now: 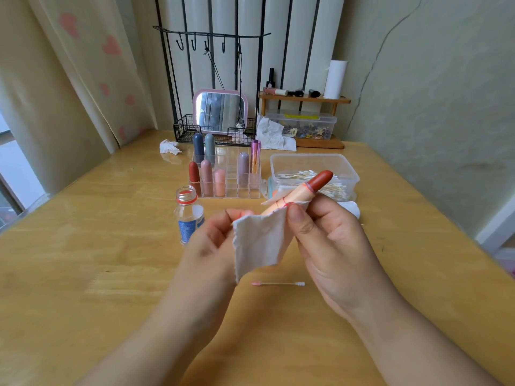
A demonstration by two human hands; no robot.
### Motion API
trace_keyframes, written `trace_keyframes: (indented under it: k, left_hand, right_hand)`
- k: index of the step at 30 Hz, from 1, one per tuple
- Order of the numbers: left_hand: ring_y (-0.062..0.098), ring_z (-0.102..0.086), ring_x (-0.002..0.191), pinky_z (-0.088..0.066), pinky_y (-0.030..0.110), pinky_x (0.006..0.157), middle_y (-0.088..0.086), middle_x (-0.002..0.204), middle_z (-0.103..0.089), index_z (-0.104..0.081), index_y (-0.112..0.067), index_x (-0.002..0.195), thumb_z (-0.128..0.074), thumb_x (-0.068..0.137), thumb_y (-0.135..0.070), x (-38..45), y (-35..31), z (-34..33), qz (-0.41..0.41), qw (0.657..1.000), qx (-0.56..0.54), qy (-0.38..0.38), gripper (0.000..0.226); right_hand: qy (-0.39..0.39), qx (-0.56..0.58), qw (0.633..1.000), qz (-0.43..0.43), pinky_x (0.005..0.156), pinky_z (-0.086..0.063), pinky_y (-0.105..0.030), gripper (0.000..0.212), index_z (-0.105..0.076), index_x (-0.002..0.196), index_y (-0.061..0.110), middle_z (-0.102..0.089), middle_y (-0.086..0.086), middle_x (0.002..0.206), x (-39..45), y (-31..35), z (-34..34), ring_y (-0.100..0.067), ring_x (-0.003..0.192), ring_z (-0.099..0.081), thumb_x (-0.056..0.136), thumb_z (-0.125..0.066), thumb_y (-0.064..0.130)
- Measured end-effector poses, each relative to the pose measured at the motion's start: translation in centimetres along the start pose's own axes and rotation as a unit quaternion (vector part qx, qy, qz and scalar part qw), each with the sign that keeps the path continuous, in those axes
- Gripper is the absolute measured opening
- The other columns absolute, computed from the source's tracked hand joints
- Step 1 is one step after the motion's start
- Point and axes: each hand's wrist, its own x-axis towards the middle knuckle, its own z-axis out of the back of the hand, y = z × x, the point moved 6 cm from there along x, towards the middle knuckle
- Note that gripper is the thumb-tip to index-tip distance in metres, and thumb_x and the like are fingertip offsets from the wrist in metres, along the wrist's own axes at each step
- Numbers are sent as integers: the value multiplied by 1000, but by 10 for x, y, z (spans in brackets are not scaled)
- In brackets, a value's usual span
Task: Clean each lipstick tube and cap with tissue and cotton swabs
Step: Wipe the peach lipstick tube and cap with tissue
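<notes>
Wooden table [83, 274] beside heart-print curtain [92, 65]

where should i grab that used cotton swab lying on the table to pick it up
Pinch the thin white stick at its middle, coming straight down from above. The pink-stained cotton swab lies flat on the bare wooden table, crosswise in front of you, below the right hand. Its left tip is stained pink, so the middle keeps fingers off the residue, and nothing crowds it there.

Pale green wall [434, 87] (one long crack); heart-print curtain [83, 65]; wooden table [83, 274]; daylit window [11, 168]
</notes>
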Motion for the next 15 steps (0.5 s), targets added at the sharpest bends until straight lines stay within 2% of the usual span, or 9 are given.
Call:
trace_keyframes:
  k: [1, 3, 7, 10, 13, 15]
  left_hand:
    - [16, -55, 62, -48, 22, 56, 2, 66, -63, -64, -16, 74, -75, 57, -14, 0, 2, -1, 23, 1000, -17, 6, 20]
    - [9, -56, 58, -47, 17, 53, -4, 62, -64, -64, -23, 65, -73, 62, -6, 1, -4, 0, -8, 999, 31, 4, 20]
    - [13, -58, 64, -50, 22, 58, 0, 69, -68, -63, -27, 64, -77, 52, -22, -2, -16, -1, -86, 995, 48, 9, 19]
    - [15, -59, 68, -50, 23, 61, 3, 73, -67, -60, -24, 68, -78, 52, -22, -3, -20, -2, -113, 992, 59, 9, 24]
    - [10, -57, 63, -48, 18, 54, -4, 68, -66, -66, -29, 67, -75, 50, -19, -1, -14, -3, -55, 997, 49, -8, 22]
    - [4, -53, 53, -45, 15, 49, -8, 58, -62, -68, -34, 60, -65, 58, -20, 1, -6, -1, 7, 999, 32, -15, 14]
  right_hand:
    - [4, 1, 1000, -2, 79, -51, -24, 31, -71, 93, 28, -71, 3, 95, 0, 0, 0, -12, 96, -65, 76, -67, 53]
    - [11, 4, 1000, -1, 77, -51, -22, 30, -71, 93, 28, -70, 4, 94, 0, 1, -2, -10, 95, -64, 76, -67, 52]
    - [6, 9, 1000, -4, 84, -47, -21, 32, -71, 93, 27, -69, 3, 95, 1, -1, -3, -11, 96, -63, 76, -67, 54]
    - [13, 22, 1000, -15, 84, -47, -21, 30, -71, 92, 27, -69, 3, 95, 0, -2, -4, -10, 96, -63, 76, -67, 52]
    - [15, 28, 999, -16, 85, -48, -22, 29, -71, 93, 25, -70, 1, 96, 1, 0, -2, -12, 97, -64, 77, -66, 48]
    - [19, 18, 1000, -16, 86, -49, -26, 33, -70, 95, 23, -70, -1, 99, 1, 0, -2, -14, 99, -63, 77, -67, 51]
